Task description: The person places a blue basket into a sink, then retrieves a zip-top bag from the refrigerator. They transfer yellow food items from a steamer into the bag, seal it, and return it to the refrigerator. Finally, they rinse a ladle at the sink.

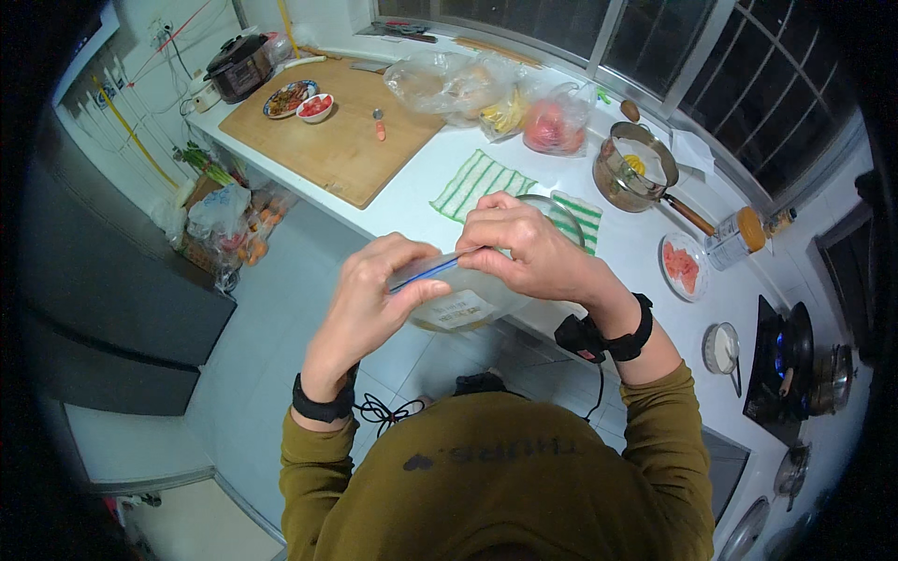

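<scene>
A translucent plastic zip bag [491, 298] with a blue seal strip and a white label bearing writing hangs in front of my body, just off the counter's front edge. My left hand [375, 298] grips one end of its top edge between thumb and fingers. Further along the same seal, my right hand [523, 245] pinches the edge. The bag's contents are hard to make out. Behind my right hand a round glass lid [572, 223] is partly hidden, lying by green-striped cloths [484, 184].
A wooden board [337, 158] holds a patterned plate of food [280, 105], a white bowl of red pieces [315, 116] and a peeler [379, 126]. Rightward are a saucepan [607, 184], a plate of pink meat [670, 291], a glass bowl [715, 357] and a lit gas stove [758, 400].
</scene>
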A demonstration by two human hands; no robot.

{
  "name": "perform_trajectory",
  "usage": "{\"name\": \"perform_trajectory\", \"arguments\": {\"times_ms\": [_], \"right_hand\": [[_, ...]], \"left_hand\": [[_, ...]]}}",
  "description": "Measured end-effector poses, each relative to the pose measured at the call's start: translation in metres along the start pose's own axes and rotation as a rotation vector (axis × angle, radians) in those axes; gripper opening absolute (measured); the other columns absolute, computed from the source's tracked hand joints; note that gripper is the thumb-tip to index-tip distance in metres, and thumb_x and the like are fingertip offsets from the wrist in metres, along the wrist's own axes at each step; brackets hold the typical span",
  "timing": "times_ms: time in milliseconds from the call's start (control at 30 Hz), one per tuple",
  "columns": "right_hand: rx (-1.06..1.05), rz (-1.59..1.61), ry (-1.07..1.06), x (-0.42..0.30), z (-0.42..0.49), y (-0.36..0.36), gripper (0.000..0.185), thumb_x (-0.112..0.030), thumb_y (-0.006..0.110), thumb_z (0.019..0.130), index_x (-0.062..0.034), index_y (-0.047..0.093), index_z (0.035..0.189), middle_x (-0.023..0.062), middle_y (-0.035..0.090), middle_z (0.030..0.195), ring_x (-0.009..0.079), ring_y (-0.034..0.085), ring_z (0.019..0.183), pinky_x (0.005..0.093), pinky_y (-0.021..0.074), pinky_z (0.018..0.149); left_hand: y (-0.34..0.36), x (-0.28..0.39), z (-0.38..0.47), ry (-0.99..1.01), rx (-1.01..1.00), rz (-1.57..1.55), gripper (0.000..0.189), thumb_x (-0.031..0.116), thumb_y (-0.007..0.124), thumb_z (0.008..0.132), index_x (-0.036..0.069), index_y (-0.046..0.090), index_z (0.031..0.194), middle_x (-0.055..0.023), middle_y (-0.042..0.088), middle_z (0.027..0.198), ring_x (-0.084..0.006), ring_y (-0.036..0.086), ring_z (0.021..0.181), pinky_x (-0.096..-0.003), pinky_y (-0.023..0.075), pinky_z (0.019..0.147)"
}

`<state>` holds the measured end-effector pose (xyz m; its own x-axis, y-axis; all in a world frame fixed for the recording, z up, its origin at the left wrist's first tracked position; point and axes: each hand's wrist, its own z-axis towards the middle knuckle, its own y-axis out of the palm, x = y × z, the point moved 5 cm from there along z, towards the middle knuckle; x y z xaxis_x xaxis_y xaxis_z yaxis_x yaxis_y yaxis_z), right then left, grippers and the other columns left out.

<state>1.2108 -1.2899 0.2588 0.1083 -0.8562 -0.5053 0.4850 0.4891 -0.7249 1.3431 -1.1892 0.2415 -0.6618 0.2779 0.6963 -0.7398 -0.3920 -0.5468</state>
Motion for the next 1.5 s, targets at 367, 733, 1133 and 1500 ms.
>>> {"name": "perform_trajectory", "arguments": {"times_ms": [367, 733, 1133, 1500], "right_hand": [[0.075, -0.055, 0.048, 0.002, -0.015, -0.031, 0.007, -0.006, 0.064, 0.080, 0.0007, 0.063, 0.078, 0.0088, 0.059, 0.071, 0.0244, 0.057, 0.071, 0.0350, 0.0413, 0.088], [0.016, -0.106, 0.072, -0.002, -0.019, -0.026, 0.007, -0.007, 0.063, 0.080, -0.0008, 0.064, 0.082, 0.0064, 0.062, 0.077, 0.0226, 0.057, 0.079, 0.0353, 0.0384, 0.092], [0.267, -0.202, 0.170, 0.024, -0.039, -0.059, 0.010, -0.011, 0.064, 0.082, -0.0022, 0.064, 0.086, 0.0054, 0.061, 0.080, 0.0215, 0.056, 0.081, 0.0342, 0.0382, 0.089], [0.631, 0.031, 0.439, 0.111, -0.107, -0.129, 0.016, -0.015, 0.060, 0.087, 0.0003, 0.060, 0.084, 0.0141, 0.063, 0.070, 0.0304, 0.062, 0.064, 0.0377, 0.0476, 0.060]], "left_hand": [[-0.013, -0.033, -0.008, -0.137, -0.244, -0.126, 0.029, 0.022, 0.057, 0.092, -0.005, 0.064, 0.089, -0.0119, 0.061, 0.072, -0.0188, 0.054, 0.063, -0.0307, 0.0444, 0.059], [-0.001, -0.023, -0.012, -0.144, -0.383, -0.249, 0.020, 0.016, 0.067, 0.083, -0.003, 0.065, 0.088, -0.0075, 0.062, 0.075, -0.0150, 0.058, 0.069, -0.0266, 0.0472, 0.063], [0.052, -0.005, 0.052, -0.023, -0.335, -0.207, 0.009, 0.003, 0.059, 0.082, -0.005, 0.058, 0.079, -0.0081, 0.053, 0.063, -0.0112, 0.046, 0.057, -0.0265, 0.0397, 0.052], [0.124, -0.003, 0.164, 0.066, 0.022, -0.055, 0.014, 0.009, 0.059, 0.088, -0.003, 0.058, 0.080, -0.0010, 0.049, 0.061, -0.0071, 0.041, 0.054, -0.0239, 0.0339, 0.049]]}}
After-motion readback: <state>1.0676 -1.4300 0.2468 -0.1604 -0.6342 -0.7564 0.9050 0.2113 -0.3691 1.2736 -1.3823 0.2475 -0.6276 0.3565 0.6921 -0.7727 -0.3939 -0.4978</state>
